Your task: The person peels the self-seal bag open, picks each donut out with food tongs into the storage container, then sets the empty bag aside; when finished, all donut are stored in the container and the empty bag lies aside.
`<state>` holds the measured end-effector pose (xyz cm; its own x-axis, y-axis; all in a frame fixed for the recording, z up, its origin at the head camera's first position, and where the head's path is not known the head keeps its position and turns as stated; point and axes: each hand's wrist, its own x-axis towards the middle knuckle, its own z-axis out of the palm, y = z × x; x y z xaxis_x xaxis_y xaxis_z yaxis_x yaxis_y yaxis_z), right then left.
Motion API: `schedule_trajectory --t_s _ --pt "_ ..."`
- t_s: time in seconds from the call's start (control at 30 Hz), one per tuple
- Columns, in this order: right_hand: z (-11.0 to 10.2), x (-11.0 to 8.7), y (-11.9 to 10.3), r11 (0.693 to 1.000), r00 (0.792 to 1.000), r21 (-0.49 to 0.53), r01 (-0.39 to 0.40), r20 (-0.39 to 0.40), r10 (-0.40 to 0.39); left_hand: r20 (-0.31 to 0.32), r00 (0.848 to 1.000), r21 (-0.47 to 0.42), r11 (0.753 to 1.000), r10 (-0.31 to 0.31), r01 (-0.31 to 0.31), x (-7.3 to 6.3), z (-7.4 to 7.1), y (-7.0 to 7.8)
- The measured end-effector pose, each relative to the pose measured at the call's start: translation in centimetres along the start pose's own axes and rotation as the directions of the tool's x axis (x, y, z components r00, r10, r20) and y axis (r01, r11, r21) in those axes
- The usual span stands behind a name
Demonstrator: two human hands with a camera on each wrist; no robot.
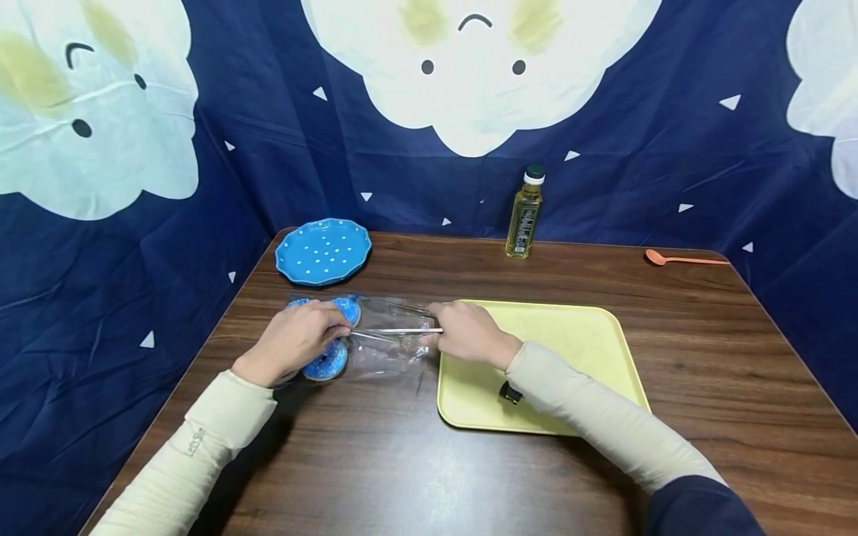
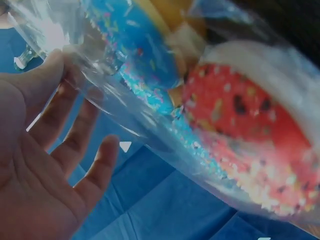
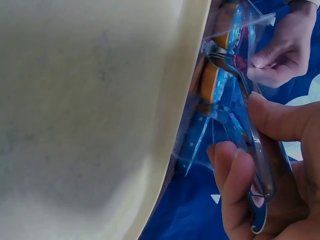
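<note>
A clear plastic bag (image 1: 392, 357) lies on the brown table, left of a yellow tray (image 1: 576, 342). It holds a blue-frosted donut (image 1: 326, 363) with sprinkles. In the left wrist view the blue donut (image 2: 140, 45) sits beside a pink-frosted donut (image 2: 240, 125) inside the bag (image 2: 125, 110). My left hand (image 1: 295, 339) covers the donut end and pinches the plastic there, as the right wrist view shows (image 3: 280, 50). My right hand (image 1: 465, 333) grips metal tongs (image 1: 395, 330) whose tips reach into the bag's mouth. Its fingers (image 3: 235, 175) curl round the tongs (image 3: 257, 222) beside the tray (image 3: 90, 110).
A blue dotted plate (image 1: 323, 251) sits at the back left of the table. A bottle of yellow oil (image 1: 525, 212) stands at the back middle, and an orange spoon (image 1: 684, 259) lies at the back right. Blue patterned cloth hangs behind the table and at both sides.
</note>
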<state>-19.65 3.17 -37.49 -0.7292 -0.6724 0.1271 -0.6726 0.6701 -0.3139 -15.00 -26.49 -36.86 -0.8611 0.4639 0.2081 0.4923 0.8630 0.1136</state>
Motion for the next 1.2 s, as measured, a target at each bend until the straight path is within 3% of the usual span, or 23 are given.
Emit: schedule_trajectory --t_s 0.27,0.53,0.73,0.97,1.2 --pt "0.5 0.4 0.2 1.000 1.000 -0.025 -0.001 -0.015 0.001 -0.037 0.999 0.015 1.000 -0.001 0.001 0.0 -0.5 0.1" --pt "0.4 -0.1 0.4 0.999 1.000 -0.045 -0.025 -0.020 0.024 -0.009 1.000 -0.014 1.000 -0.022 0.022 -0.3 -0.3 -0.1" --pt "-1.2 -2.0 1.0 0.999 0.999 -0.034 -0.038 -0.022 0.038 -0.003 1.000 -0.032 0.999 -0.017 0.017 -0.6 -0.5 -0.3" --pt "-3.5 -5.6 1.5 0.994 0.996 -0.077 -0.078 0.034 0.080 -0.001 1.000 -0.070 0.998 0.006 -0.006 -0.9 -0.2 -0.4" --pt "-3.3 -7.5 0.4 0.996 0.995 -0.056 -0.076 0.057 0.079 0.028 1.000 -0.086 0.996 0.012 -0.010 -0.8 0.2 -0.2"
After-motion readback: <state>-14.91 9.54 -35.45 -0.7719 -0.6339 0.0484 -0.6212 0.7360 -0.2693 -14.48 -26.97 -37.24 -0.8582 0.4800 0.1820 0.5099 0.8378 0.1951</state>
